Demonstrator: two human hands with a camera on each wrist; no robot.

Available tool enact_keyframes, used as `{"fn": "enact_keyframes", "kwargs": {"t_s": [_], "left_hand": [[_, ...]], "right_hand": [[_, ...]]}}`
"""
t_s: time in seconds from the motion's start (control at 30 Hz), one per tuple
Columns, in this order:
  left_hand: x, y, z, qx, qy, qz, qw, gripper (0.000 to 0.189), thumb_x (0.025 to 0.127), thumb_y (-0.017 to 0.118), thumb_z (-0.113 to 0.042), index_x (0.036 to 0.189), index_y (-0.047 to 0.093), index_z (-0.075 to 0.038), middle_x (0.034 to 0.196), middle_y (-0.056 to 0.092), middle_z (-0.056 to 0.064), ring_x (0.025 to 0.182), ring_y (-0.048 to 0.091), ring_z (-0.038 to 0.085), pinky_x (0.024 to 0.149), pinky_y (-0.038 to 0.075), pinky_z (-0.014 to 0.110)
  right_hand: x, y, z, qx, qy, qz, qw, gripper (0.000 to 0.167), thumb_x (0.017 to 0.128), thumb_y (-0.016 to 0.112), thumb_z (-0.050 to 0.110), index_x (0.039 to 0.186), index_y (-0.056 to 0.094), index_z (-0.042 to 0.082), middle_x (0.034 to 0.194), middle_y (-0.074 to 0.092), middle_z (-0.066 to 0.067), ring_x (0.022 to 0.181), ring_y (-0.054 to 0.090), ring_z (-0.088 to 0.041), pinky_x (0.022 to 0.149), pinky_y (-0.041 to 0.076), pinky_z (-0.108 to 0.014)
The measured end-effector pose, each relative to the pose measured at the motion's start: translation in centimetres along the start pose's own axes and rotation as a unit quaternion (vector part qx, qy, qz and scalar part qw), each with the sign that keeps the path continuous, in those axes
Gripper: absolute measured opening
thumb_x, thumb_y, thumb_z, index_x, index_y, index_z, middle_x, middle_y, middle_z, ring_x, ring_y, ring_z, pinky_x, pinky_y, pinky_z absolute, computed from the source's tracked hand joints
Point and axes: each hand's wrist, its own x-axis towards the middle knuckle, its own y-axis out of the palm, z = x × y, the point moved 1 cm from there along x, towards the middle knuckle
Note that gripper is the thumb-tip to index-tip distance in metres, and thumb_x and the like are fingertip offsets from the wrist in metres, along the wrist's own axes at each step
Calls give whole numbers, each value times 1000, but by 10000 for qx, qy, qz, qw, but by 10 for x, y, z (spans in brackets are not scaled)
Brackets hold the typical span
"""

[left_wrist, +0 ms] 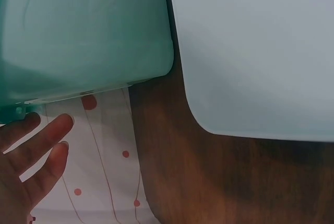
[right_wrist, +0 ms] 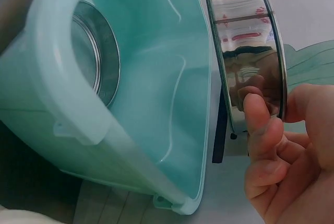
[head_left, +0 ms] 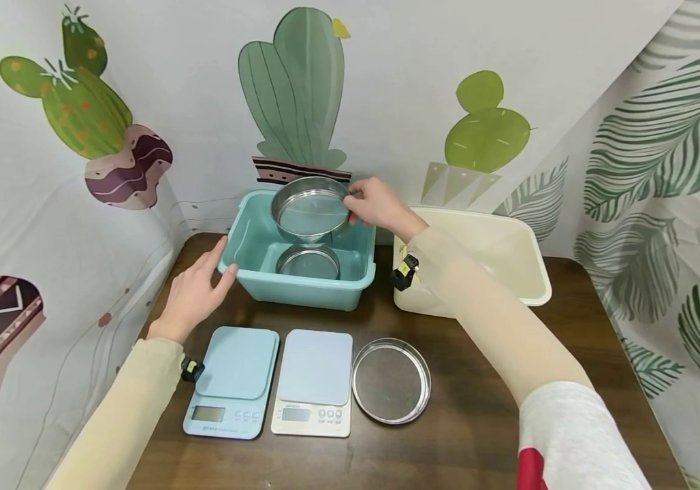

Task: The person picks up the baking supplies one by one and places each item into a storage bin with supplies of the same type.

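Observation:
In the head view my right hand (head_left: 377, 204) pinches the rim of a round metal sieve (head_left: 312, 212), held tilted over the back of the teal basin (head_left: 304, 289). The right wrist view shows the thumb and fingers of that hand (right_wrist: 292, 156) on the shiny side wall of the sieve (right_wrist: 248, 51). A smaller metal sieve (head_left: 308, 264) lies inside the basin, near its front wall. My left hand (head_left: 199, 289) is at the basin's left rim with fingers extended; in the left wrist view these fingers (left_wrist: 49, 135) are straight and spread beside the teal wall.
A cream basin (head_left: 534, 272) stands to the right of the teal one. In front sit a light-blue kitchen scale (head_left: 236, 364), a white kitchen scale (head_left: 316, 367) and another round sieve (head_left: 391, 381) on the dark wooden table (head_left: 448, 442). A patterned cloth (head_left: 203, 82) hangs behind.

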Motion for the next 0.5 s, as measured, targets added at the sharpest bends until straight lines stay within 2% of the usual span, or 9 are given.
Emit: {"fn": "enact_keyframes", "kwargs": {"t_s": [0.07,0.2,0.33,0.5], "left_hand": [[1,0,0,-5,7,-10,10000,68,109,45,-48,167,26,-20,151,50,28,116,61,54,88,47,69],[2,-1,0,8,42,-59,10000,68,109,45,-48,167,26,-20,150,51,27,114,63,53,86,49,68],[3,0,0,13,79,-88,9999,67,109,46,-47,167,26,-19,150,52,27,112,63,53,84,49,69],[1,1,1,5,63,-66,10000,68,109,46,-46,167,27,-18,151,51,28,113,63,53,86,49,69]], "right_hand": [[3,0,1,-7,11,37,10000,41,100,50,17,133,65,-3,72,74,-5,60,65,-36,74,53,-30],[9,1,3,-100,56,118,9999,41,101,49,18,133,66,-2,73,74,-5,57,65,-31,86,53,-32],[15,4,4,-209,114,272,9993,37,102,49,19,129,68,0,78,76,-8,59,66,-29,88,52,-33],[21,9,4,-237,197,585,9978,41,105,49,19,138,63,0,81,77,-9,53,62,-16,89,54,-34]]}}
